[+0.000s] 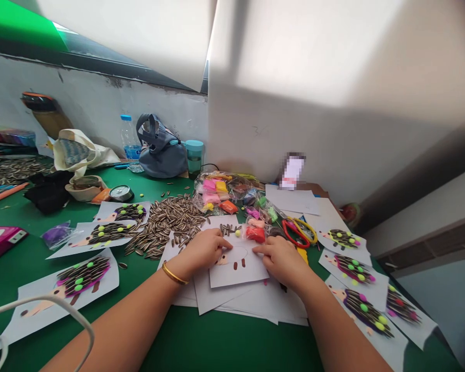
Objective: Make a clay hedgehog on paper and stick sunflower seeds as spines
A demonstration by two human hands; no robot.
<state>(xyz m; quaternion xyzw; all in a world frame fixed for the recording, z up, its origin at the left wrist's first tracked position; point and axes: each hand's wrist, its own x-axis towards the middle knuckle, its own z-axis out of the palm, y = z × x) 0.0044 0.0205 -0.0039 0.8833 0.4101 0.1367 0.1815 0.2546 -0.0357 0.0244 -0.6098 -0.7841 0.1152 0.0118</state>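
Note:
A white sheet of paper (232,279) lies on a stack of other sheets, bearing a drawn outline, a peach-coloured clay snout piece and two brown clay feet. On its left side rests my left hand (205,251), index finger stretched out at the outline, a gold bangle on the wrist. My right hand (282,257) touches the sheet's right side, its index finger also extended. Neither hand visibly holds anything. Just beyond the fingers are a red clay packet (255,234), a small yellow-green clay ball (237,233) and a few sunflower seeds.
Sunflower seeds (170,222) are heaped left of the sheet. Finished hedgehog pictures (81,281) lie on both sides. Bagged coloured clay (213,191), scissors (296,232), a blue-grey bag (160,155) and a cup (194,157) stand farther back. A white cable (77,315) crosses lower left.

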